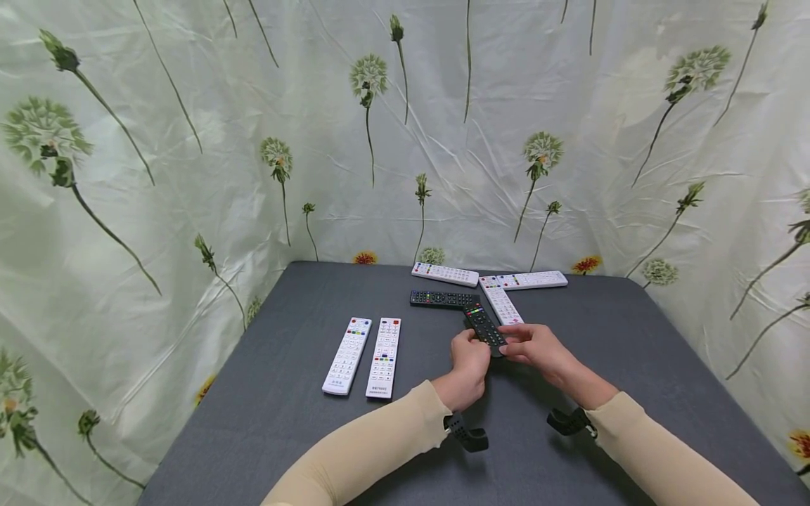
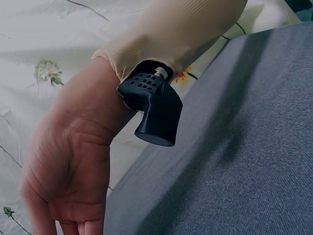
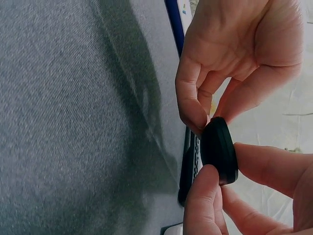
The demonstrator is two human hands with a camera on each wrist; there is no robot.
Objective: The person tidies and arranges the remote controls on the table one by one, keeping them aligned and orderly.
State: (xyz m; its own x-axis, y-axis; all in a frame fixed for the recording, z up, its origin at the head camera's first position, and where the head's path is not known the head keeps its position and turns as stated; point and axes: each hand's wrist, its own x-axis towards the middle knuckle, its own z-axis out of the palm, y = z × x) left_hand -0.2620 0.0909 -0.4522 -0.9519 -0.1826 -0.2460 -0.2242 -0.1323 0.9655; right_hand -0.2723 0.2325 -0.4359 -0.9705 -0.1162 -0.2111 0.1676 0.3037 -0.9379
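Black remote [image 1: 484, 327] pinched at its near end by left hand [image 1: 470, 361] and right hand [image 1: 536, 351], right of frame centre. Far end set close by second black remote [image 1: 436, 299]; contact cannot be told. Three white remotes [image 1: 502, 301] grouped toward far edge of bench [image 1: 607, 337], two more white remotes [image 1: 346, 357] laid left of centre. Bench surface exposed rightward from hands to right edge.

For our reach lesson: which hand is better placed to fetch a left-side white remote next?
Probably the left hand: it is nearer the two left-side white remotes. The right hand is farther. Both hold the black remote.
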